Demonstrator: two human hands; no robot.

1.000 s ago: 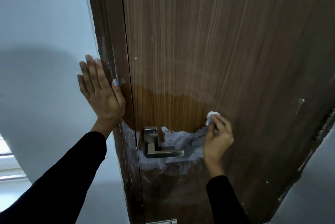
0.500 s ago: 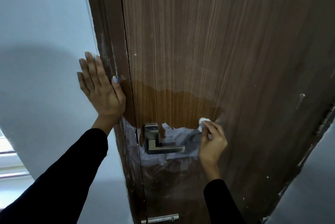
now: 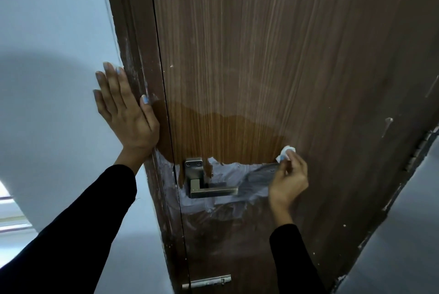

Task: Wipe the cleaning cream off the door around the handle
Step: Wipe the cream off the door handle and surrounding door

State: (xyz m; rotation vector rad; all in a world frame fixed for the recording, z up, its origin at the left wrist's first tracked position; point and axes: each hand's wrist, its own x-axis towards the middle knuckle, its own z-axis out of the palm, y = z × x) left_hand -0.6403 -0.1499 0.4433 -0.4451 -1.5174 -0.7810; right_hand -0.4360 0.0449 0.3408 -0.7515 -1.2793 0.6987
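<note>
We see a brown wood-grain door [image 3: 261,56] with its grain running vertically. The metal handle [image 3: 209,189] sits low near the door's left edge. Its square plate is fixed with two screws at the top. The lever's long axis runs horizontally, and its free end points right, away from the door edge.

The cream [image 3: 228,170] lies as a pale grey-white smear around the handle. It extends from the frame on the left, past the plate, to the right hand. Its upper edge is ragged and sits level with the plate. Thinner streaks continue below the lever. Directly above the cream, a darker, richer brown patch of door shows clean wood. Above that patch the door carries faint whitish vertical streaks.

Our right hand [image 3: 288,179] is just right of the lever's tip. Its fingers are curled around a small white wad [image 3: 285,152] and press it on the door at the upper right end of the cream.

Our left hand [image 3: 126,113] lies flat, fingers straight and together, on the pale wall [image 3: 47,32]. Its thumb side touches the door frame [image 3: 137,79], which shows white smears.

Both arms wear black sleeves. A metal bolt [image 3: 206,281] is mounted at the door's lower edge. A hinge [image 3: 425,141] is visible at the right.
</note>
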